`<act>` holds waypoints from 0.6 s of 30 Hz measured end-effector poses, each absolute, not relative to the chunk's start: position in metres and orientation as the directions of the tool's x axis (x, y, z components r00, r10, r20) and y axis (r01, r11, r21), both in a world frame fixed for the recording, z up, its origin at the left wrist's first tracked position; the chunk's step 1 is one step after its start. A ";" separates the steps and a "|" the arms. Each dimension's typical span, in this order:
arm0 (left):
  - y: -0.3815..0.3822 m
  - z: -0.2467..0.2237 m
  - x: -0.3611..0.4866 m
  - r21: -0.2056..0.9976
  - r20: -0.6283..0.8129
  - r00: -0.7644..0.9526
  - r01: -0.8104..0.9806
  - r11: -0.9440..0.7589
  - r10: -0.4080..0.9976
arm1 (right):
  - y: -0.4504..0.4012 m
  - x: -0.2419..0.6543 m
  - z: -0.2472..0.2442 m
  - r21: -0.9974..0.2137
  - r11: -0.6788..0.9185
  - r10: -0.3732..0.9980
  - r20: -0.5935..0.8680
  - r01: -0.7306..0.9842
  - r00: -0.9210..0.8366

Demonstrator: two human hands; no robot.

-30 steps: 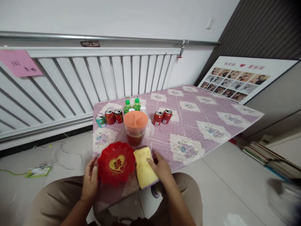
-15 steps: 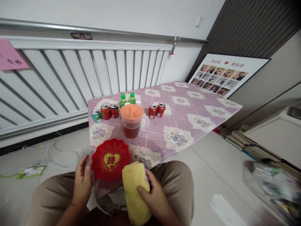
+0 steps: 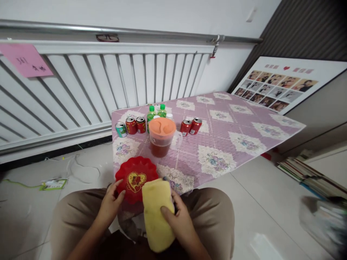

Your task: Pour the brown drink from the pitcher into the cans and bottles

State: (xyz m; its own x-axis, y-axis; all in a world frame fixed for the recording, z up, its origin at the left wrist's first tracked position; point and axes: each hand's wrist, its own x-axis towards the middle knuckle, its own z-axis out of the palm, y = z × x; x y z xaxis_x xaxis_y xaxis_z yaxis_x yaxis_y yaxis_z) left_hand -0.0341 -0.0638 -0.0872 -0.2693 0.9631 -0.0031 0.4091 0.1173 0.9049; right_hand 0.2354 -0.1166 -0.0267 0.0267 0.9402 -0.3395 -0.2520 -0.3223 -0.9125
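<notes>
My right hand [image 3: 177,215] grips a folded yellow cloth [image 3: 157,213], thumb on its front face, above my lap. At the near left corner of the table lies a red scalloped plate [image 3: 123,173] with a gold heart design in its middle. My left hand [image 3: 112,202] is at the plate's left near edge, fingers apart and nothing held; whether the fingertips touch the rim is unclear. Just behind the plate stands a clear pitcher [image 3: 160,142] with an orange lid and brown liquid inside.
Behind the pitcher are green-capped bottles [image 3: 151,113]. A teal can [image 3: 121,130] and two red cans [image 3: 131,126] stand left, two more red cans [image 3: 185,127] right. The flowered tablecloth [image 3: 187,144] reaches back to a white radiator [image 3: 108,79]. Books [image 3: 298,173] lie at the right.
My left hand has moved right, from beside the plate to over its near left edge. The yellow cloth stays in my right hand, slightly raised. The whole view has shifted, with the table now further right.
</notes>
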 end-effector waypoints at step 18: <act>-0.087 -0.005 0.038 0.926 -0.178 0.274 -0.278 0.255 0.945 | -0.091 0.206 -0.007 -0.818 -0.297 0.938 -0.347 -0.492 0.011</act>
State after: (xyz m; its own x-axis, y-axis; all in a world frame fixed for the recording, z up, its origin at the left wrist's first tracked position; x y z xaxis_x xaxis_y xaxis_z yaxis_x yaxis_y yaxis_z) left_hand 0.0381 -0.0869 -0.0053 0.2738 0.9451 -0.1784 -0.2785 0.2554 0.9259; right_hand 0.2057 -0.0911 -0.0068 0.0108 0.9379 -0.3467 -0.4918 -0.2969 -0.8185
